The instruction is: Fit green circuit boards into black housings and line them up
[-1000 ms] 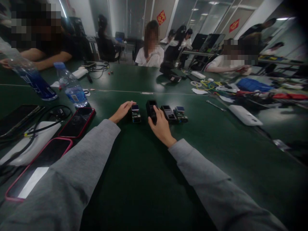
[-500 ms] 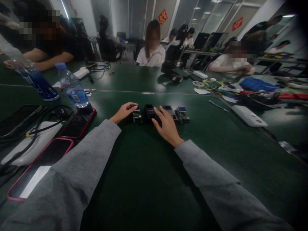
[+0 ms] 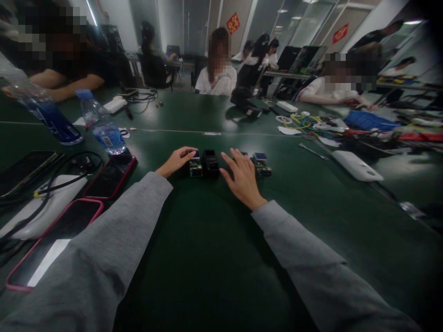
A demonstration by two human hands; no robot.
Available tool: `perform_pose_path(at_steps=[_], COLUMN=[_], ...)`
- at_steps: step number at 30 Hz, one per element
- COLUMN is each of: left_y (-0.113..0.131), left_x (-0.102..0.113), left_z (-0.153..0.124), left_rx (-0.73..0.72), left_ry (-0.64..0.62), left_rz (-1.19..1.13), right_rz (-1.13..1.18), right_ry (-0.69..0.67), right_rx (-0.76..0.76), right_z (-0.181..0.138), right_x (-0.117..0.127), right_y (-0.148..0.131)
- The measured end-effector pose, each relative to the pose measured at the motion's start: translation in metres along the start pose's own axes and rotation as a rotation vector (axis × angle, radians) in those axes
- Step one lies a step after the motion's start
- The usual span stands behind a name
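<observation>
A row of small electronic parts lies on the green table (image 3: 207, 258). My left hand (image 3: 176, 161) is curled round the left circuit board module (image 3: 195, 167) and grips its side. Right beside that module stands a black case (image 3: 210, 161), free of both hands. My right hand (image 3: 241, 177) hovers just right of the case with its fingers spread and nothing in them. It covers most of a second black case (image 3: 245, 154). A second board module (image 3: 261, 164) with a small blue screen sits at the right end of the row.
Phones (image 3: 110, 176), a white pad and cables lie at the left, with two water bottles (image 3: 102, 124) behind them. A white device (image 3: 356, 165), a wrench (image 3: 311, 151) and cluttered wires are at the right. Other people sit along the far side of the table.
My right hand has set the black case down next to the left board module, let it go and slid right with its fingers spread. My left hand has stayed on its module.
</observation>
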State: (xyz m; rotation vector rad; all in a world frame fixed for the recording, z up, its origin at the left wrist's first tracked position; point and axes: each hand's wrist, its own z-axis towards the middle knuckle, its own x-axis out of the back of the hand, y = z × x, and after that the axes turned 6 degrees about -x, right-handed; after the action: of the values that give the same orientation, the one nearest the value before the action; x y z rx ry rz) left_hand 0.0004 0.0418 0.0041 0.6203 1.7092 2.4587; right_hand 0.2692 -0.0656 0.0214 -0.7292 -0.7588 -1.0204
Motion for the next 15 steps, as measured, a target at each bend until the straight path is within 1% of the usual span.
perform_pose_path(at_steps=[2,3,5,7,9,13,15], left_y=[-0.002,-0.003,-0.005,-0.006,-0.007,-0.007,-0.008], left_x=[0.001,0.001,0.002,0.002,0.002,0.003,0.003], left_z=[0.000,0.000,0.001,0.001,0.001,0.001,0.001], left_rx=[0.015,0.019,0.018,0.015,0.015,0.020,0.020], left_ry=[-0.009,-0.012,-0.016,-0.015,-0.013,-0.014,-0.010], left_rz=[-0.008,-0.014,-0.033,-0.040,-0.036,-0.009,-0.001], right_rz=[-0.019,-0.026,-0.041,-0.060,-0.082,-0.090,-0.080], right_ry=[0.051,0.053,0.010,-0.037,-0.062,-0.086,-0.075], right_rx=[-0.064,-0.086,-0.098,-0.084,-0.055,0.014,0.019], right_z=[-0.005,-0.008,-0.013,-0.016,-0.015,-0.009,-0.008], right_x=[0.003,0.004,0.003,0.000,-0.003,-0.005,-0.004], right_y=[0.020,0.030,0.047,0.055,0.054,0.040,0.035])
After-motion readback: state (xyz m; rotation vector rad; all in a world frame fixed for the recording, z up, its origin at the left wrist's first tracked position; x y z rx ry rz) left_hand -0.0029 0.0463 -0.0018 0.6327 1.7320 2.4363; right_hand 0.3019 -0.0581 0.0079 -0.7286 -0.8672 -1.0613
